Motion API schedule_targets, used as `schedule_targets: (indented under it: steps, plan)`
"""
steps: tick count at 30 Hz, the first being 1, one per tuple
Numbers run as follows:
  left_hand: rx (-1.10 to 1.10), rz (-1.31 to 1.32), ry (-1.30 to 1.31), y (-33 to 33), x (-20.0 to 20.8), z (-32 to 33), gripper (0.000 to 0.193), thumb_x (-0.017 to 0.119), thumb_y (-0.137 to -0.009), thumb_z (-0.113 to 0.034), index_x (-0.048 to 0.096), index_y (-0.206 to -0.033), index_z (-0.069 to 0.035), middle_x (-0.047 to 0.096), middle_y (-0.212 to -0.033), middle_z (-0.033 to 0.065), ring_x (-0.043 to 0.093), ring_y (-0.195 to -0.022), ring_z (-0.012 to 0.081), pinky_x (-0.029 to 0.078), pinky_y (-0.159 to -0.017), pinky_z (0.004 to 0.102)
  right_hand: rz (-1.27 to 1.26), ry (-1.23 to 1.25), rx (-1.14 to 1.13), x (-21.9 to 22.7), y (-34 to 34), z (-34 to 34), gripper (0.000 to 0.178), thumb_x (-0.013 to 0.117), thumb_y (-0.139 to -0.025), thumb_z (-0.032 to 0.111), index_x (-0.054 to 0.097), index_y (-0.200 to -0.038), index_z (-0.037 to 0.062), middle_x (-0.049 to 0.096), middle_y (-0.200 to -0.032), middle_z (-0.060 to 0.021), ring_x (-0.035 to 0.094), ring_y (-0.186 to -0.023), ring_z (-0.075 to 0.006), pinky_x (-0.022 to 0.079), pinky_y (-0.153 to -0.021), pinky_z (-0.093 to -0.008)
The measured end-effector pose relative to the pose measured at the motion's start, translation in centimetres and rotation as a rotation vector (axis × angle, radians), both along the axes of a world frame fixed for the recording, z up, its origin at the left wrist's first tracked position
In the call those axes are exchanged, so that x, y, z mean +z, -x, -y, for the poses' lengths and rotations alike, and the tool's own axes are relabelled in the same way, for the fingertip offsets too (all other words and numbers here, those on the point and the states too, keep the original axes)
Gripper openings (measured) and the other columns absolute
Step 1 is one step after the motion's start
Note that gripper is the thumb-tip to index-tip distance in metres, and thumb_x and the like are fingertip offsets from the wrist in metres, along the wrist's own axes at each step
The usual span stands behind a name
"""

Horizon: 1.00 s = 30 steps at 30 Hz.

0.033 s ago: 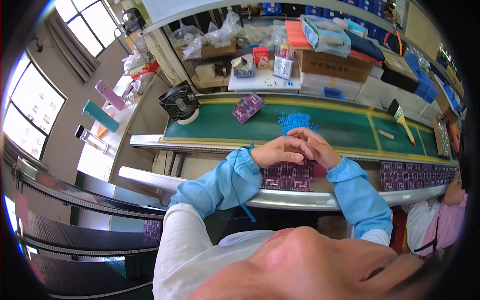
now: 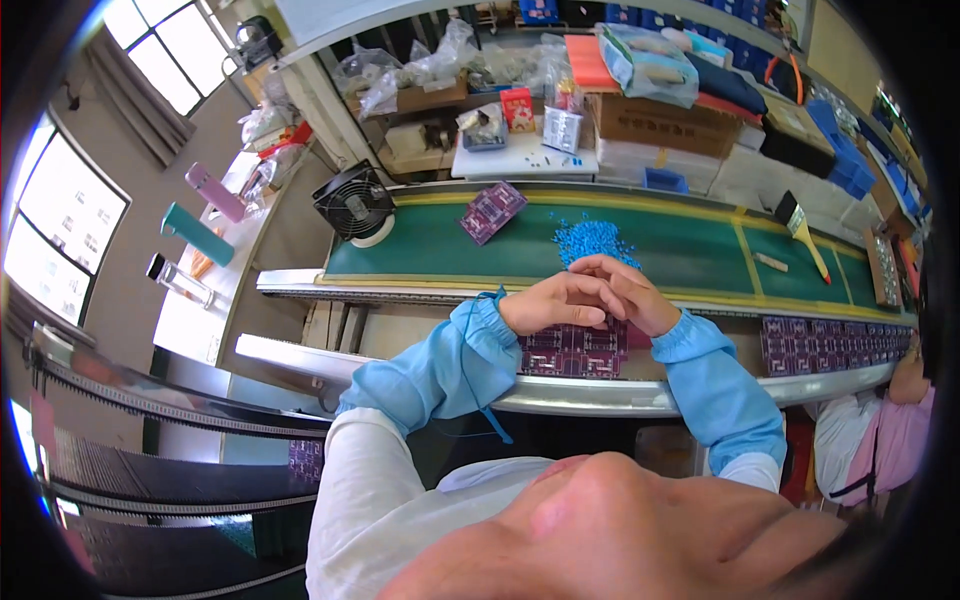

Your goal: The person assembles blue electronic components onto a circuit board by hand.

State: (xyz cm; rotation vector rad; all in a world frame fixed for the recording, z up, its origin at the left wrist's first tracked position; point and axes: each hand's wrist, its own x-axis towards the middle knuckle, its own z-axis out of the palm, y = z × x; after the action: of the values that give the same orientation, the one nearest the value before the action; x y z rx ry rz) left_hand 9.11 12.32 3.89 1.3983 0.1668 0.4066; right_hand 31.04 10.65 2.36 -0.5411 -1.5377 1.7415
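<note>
My left hand [image 2: 560,303] and my right hand [image 2: 641,298] meet over a purple circuit board [image 2: 572,358] at the conveyor's near rail. Both hands have bent fingers drawn in toward each other, the right fingers reaching over the left ones. The fingertips overlap, so whatever they pinch, if anything, is hidden. Part of the board lies under the hands. Just beyond them, a loose heap of small blue components [image 2: 590,240] rests on the green belt [image 2: 680,265]. Another purple circuit board [image 2: 493,212] lies askew on the belt, farther left.
A black fan [image 2: 354,203] stands at the belt's left end. On the right are a brush [image 2: 805,240] and a row of purple boards [image 2: 835,347] along the rail. A person's arm [image 2: 910,382] shows at the right edge. Bottles [image 2: 200,235] stand on the left table.
</note>
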Motion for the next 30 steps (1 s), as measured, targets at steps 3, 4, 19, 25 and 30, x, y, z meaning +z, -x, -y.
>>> schedule_targets:
  steps: [3, 4, 19, 25, 30]
  plan:
    - [-0.009, -0.037, -0.067, 0.3, 0.6, 0.4, 0.038, 0.069, -0.1, -0.022, 0.064, -0.129, 0.003, 0.062, -0.132, 0.0134, 0.059, -0.127, 0.0249, 0.048, -0.112, 0.0421, -0.045, 0.024, 0.007, -0.7, 0.0, -0.1, 0.068, 0.053, -0.105, 0.053, 0.051, -0.143, -0.0026, 0.056, -0.137, -0.0141, 0.055, -0.127, -0.0217, 0.044, -0.109, -0.0332]
    - [0.01, -0.016, -0.028, 0.7, 0.7, 0.5, 0.04, 0.068, -0.1, -0.022, 0.063, -0.129, 0.004, 0.061, -0.133, 0.0157, 0.058, -0.128, 0.0268, 0.048, -0.113, 0.0433, -0.063, 0.03, 0.035, -0.7, 0.3, -0.2, 0.07, 0.052, -0.105, 0.055, 0.05, -0.144, -0.0027, 0.056, -0.138, -0.014, 0.055, -0.128, -0.0214, 0.044, -0.11, -0.0341]
    - [0.028, -0.047, -0.06, -0.2, 0.8, 1.0, 0.047, 0.073, -0.096, -0.028, 0.065, -0.128, 0.005, 0.05, -0.149, 0.0219, 0.049, -0.141, 0.0317, 0.038, -0.117, 0.043, -0.119, 0.145, 0.063, -1.8, 0.3, -1.2, 0.064, 0.051, -0.105, 0.054, 0.058, -0.137, -0.0003, 0.061, -0.133, -0.0151, 0.059, -0.125, -0.0219, 0.047, -0.107, -0.0346]
    - [-0.084, -0.07, -0.107, -0.6, 1.5, 1.9, 0.046, 0.075, -0.091, -0.022, 0.067, -0.129, 0.002, 0.049, -0.153, 0.0215, 0.041, -0.147, 0.0342, 0.029, -0.122, 0.0467, -0.13, 0.198, 0.119, -1.8, 0.4, -0.8, 0.059, 0.046, -0.107, 0.053, 0.061, -0.132, 0.0004, 0.065, -0.127, -0.0157, 0.066, -0.1, -0.0178, 0.054, -0.09, -0.0306]
    - [-0.141, -0.111, -0.213, -0.9, 1.4, 1.9, 0.046, 0.075, -0.089, -0.02, 0.068, -0.129, 0.002, 0.051, -0.152, 0.0221, 0.032, -0.154, 0.038, 0.021, -0.124, 0.0504, -0.14, 0.121, 0.131, -2.1, 0.6, -1.0, 0.059, 0.046, -0.107, 0.051, 0.063, -0.129, -0.001, 0.069, -0.123, -0.015, 0.064, -0.083, -0.0158, 0.055, -0.078, -0.0304]
